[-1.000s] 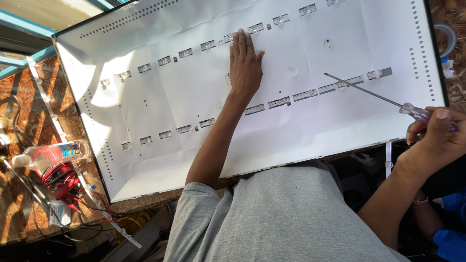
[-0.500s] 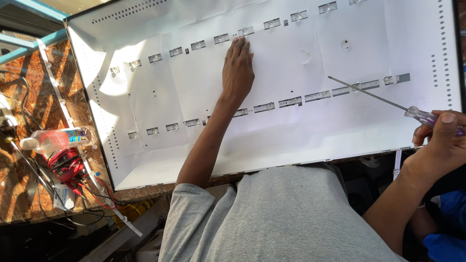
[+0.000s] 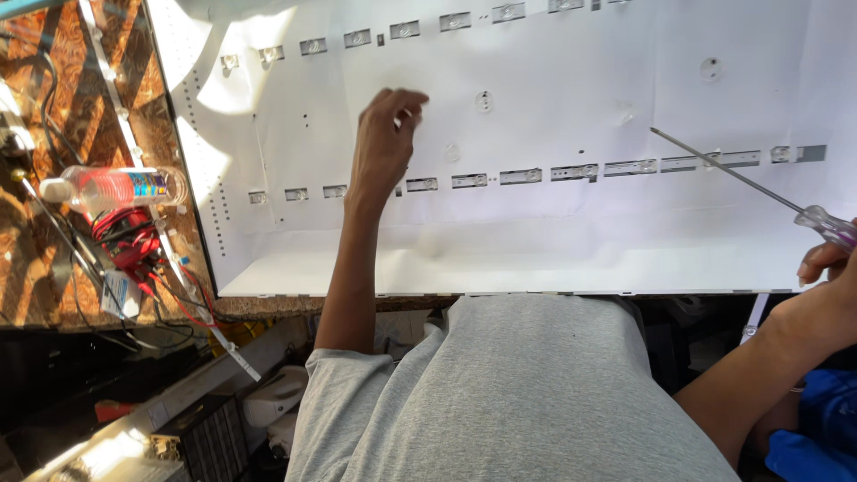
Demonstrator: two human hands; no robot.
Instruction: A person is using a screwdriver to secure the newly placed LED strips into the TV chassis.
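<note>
A large white backlight panel (image 3: 553, 241) with rows of small LED strips (image 3: 536, 175) lies on the bench in front of me. My left hand (image 3: 384, 147) hovers over the panel's left-centre, just above the lower LED row, with its fingers loosely curled and nothing in it. At the right edge my right hand (image 3: 826, 281) grips the clear pink handle of a long screwdriver (image 3: 728, 171). The thin shaft slants up and left, and its tip is above the right end of the lower LED row. My grey shirt hides the panel's near edge.
On the patterned brown bench (image 3: 80, 98) to the left lie a clear plastic bottle (image 3: 116, 187) and a tangle of red and black wires (image 3: 125, 241). Below the bench stand boxes and a white object (image 3: 272, 397). Blue cloth (image 3: 817, 437) shows at the lower right.
My left hand has lifted off the panel, where it lay flat, and its fingers have curled. The view has moved closer and to the right. The screwdriver stays in my right hand.
</note>
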